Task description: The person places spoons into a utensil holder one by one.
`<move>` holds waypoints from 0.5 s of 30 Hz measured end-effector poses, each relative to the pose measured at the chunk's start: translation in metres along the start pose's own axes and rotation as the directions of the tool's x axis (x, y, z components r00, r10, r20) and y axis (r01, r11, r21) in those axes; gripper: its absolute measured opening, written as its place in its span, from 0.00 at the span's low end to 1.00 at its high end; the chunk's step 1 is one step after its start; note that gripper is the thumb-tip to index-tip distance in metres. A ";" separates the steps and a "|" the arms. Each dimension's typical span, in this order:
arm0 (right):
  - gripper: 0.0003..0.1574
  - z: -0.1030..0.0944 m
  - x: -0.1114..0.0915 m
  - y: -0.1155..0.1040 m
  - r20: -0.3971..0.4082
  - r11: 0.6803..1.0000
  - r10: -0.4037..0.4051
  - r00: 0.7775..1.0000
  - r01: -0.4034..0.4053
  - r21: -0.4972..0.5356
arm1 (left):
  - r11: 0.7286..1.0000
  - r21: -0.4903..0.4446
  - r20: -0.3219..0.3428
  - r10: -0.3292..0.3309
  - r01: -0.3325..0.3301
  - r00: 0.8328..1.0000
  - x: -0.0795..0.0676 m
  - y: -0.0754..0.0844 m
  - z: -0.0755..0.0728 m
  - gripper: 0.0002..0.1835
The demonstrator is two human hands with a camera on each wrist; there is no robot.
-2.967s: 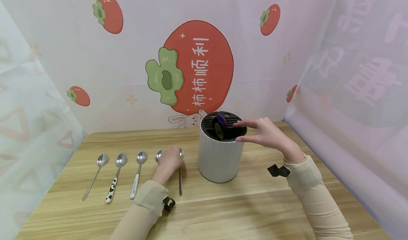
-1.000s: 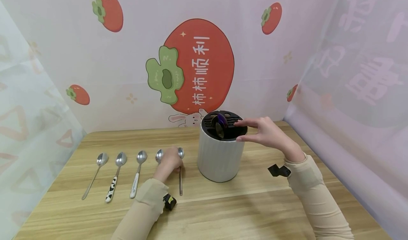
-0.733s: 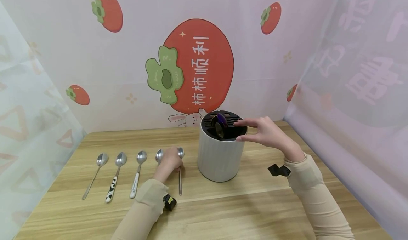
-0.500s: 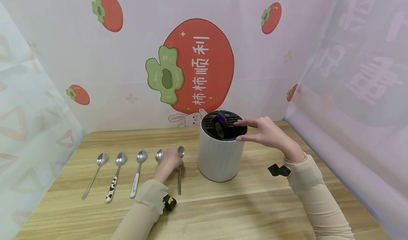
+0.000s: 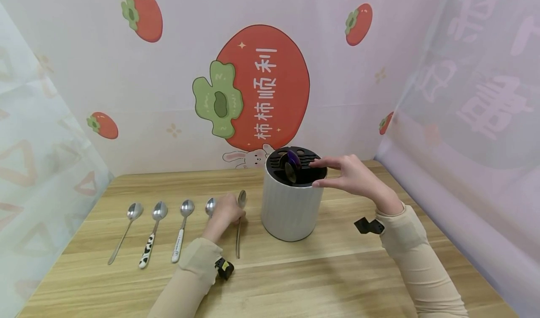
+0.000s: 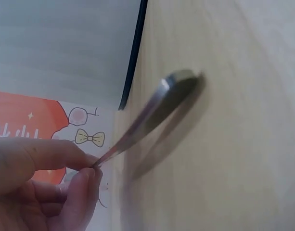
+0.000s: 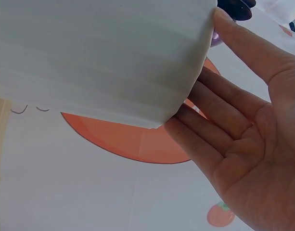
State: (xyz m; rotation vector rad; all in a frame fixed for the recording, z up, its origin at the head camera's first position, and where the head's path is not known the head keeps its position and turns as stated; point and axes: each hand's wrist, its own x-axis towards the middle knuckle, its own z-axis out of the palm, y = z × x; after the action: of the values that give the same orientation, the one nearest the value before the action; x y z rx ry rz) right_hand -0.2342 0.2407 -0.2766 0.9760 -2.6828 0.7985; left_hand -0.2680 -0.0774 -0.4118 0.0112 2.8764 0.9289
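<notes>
My left hand [image 5: 226, 212] pinches a metal spoon [image 5: 238, 238] between thumb and fingertips, just below its bowl. In the left wrist view the handle of this spoon [image 6: 159, 103] slants over the tabletop, with a shadow beside it. To the right stands a white ribbed utensil holder [image 5: 291, 215] with a black slotted top. My right hand [image 5: 356, 179] is at the holder's right side, thumb on the near rim and fairly straight fingers over the top. In the right wrist view, the fingertips [image 7: 205, 79] meet the rim. A purple utensil head [image 5: 294, 160] sticks up from the holder.
Left of my left hand, several spoons lie in a row: a plain one [image 5: 122, 238], one with a cow-patterned handle [image 5: 147, 250], one with a white handle [image 5: 179, 243]. Another spoon [image 5: 211, 206] is partly hidden by the hand. A printed cloth [image 5: 185, 22] backs the table.
My left hand has taken hold of the rightmost spoon; its bowl has risen a little and turned on its side. The right hand and the holder have stayed put.
</notes>
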 end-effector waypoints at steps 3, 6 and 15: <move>0.30 0.000 0.000 0.000 -0.001 1.000 -0.001 1.000 0.001 -0.001 | 1.000 -0.017 -0.003 0.005 -0.005 1.000 -0.001 0.001 -0.001 0.09; 0.30 0.000 0.000 -0.001 -0.002 1.000 0.003 1.000 -0.003 0.001 | 1.000 -0.025 -0.006 0.008 -0.008 1.000 -0.002 0.002 -0.003 0.09; 0.30 0.000 0.000 0.000 -0.003 1.000 0.002 1.000 -0.002 -0.002 | 0.999 -0.002 -0.065 0.049 -0.049 0.997 -0.006 0.006 -0.012 0.11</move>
State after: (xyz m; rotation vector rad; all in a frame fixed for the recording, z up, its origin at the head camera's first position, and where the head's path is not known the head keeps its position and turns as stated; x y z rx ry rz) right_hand -0.2337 0.2407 -0.2766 0.9710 -2.6816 0.7975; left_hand -0.2639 -0.0797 -0.3986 0.0519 2.9471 0.9604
